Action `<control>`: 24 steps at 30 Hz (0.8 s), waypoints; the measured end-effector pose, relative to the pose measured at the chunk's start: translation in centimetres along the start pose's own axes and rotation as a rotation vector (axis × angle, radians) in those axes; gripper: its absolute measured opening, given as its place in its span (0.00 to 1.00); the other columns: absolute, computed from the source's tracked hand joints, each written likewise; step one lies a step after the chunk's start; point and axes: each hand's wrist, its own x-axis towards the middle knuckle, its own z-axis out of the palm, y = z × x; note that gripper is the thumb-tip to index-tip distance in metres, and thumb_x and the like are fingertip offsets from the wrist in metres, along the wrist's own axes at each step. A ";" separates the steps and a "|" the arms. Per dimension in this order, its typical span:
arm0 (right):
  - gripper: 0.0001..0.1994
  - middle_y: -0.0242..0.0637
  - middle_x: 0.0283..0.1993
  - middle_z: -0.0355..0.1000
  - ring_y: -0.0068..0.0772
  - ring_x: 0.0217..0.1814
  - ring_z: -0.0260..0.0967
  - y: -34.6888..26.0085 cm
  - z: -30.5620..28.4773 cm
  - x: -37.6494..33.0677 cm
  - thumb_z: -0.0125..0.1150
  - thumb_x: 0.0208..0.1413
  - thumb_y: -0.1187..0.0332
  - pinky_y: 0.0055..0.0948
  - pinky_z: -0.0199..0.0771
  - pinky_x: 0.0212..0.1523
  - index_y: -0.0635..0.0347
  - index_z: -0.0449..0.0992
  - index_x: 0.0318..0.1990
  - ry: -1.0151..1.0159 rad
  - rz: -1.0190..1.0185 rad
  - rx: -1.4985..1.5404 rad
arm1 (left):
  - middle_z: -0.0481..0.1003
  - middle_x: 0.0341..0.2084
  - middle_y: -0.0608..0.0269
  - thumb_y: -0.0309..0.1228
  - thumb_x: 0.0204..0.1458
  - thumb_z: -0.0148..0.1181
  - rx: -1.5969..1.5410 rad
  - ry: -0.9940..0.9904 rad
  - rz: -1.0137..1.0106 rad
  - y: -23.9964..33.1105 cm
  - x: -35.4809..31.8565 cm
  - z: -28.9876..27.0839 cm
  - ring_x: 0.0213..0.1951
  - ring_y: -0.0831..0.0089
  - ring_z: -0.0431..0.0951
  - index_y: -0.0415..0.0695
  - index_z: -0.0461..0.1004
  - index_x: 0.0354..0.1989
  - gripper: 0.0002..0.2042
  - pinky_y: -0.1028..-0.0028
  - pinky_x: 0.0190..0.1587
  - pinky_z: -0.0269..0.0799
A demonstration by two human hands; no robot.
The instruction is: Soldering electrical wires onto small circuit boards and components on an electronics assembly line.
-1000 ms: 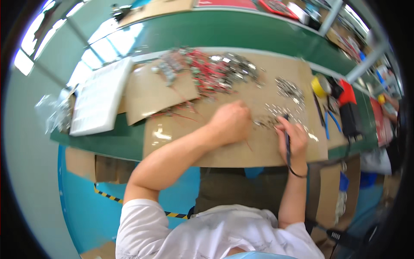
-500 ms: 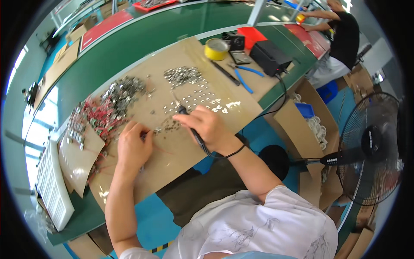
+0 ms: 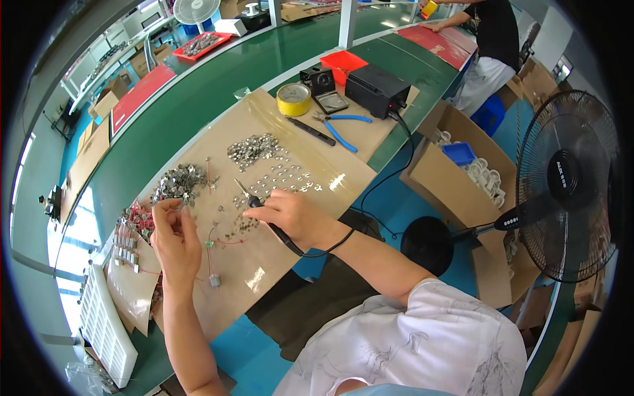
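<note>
As your right hand holds a slim black soldering iron, your left hand, grip unclear, likely fetches; next, pinch.

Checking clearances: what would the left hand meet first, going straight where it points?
Likely the heap of small grey metal parts just ahead, though the left hand might pass above, as its height is unclear.

Bright, mostly sharp view with dark corners
Daylight comes through windows at far left; glare spots the cardboard near centre; straight edges bend outward.
</note>
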 end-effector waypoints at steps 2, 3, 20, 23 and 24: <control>0.24 0.36 0.35 0.72 0.43 0.41 0.73 -0.2 -0.2 0.1 0.62 0.52 0.78 0.39 0.79 0.41 0.51 0.79 0.58 -0.009 0.012 0.013 | 0.75 0.21 0.64 0.22 0.63 0.62 -0.144 -0.049 -0.031 -0.3 0.5 0.6 0.22 0.83 0.72 0.37 0.73 0.40 0.03 0.79 0.28 0.69; 0.24 0.36 0.35 0.72 0.43 0.41 0.73 -0.2 -0.2 0.0 0.62 0.52 0.78 0.39 0.79 0.41 0.51 0.79 0.58 -0.007 0.013 0.011 | 0.75 0.21 0.64 0.22 0.63 0.62 -0.145 -0.050 -0.029 -0.9 0.5 1.1 0.22 0.83 0.72 0.37 0.73 0.40 0.03 0.79 0.28 0.69; 0.20 0.35 0.32 0.74 0.39 0.34 0.70 -0.8 -0.4 0.8 0.70 0.55 0.77 0.36 0.75 0.36 0.55 0.82 0.56 0.010 0.023 0.034 | 0.73 0.26 0.73 0.19 0.61 0.66 -0.626 -0.150 -0.291 -3.1 -2.7 3.6 0.25 0.90 0.66 0.40 0.73 0.34 0.07 0.85 0.26 0.59; 0.22 0.35 0.35 0.78 0.41 0.34 0.74 -0.9 -0.5 1.0 0.69 0.55 0.79 0.36 0.77 0.38 0.58 0.80 0.58 0.154 -0.022 0.103 | 0.74 0.29 0.71 0.19 0.62 0.64 -0.571 -0.161 -0.247 -2.5 -3.2 3.8 0.28 0.89 0.68 0.39 0.73 0.34 0.06 0.83 0.26 0.62; 0.20 0.37 0.38 0.82 0.38 0.32 0.77 -0.6 -0.5 0.6 0.69 0.58 0.80 0.33 0.78 0.37 0.61 0.79 0.59 0.213 -0.016 0.130 | 0.75 0.29 0.70 0.19 0.61 0.65 -0.525 -0.161 -0.284 -1.8 -3.2 3.8 0.29 0.87 0.70 0.38 0.74 0.34 0.05 0.82 0.25 0.64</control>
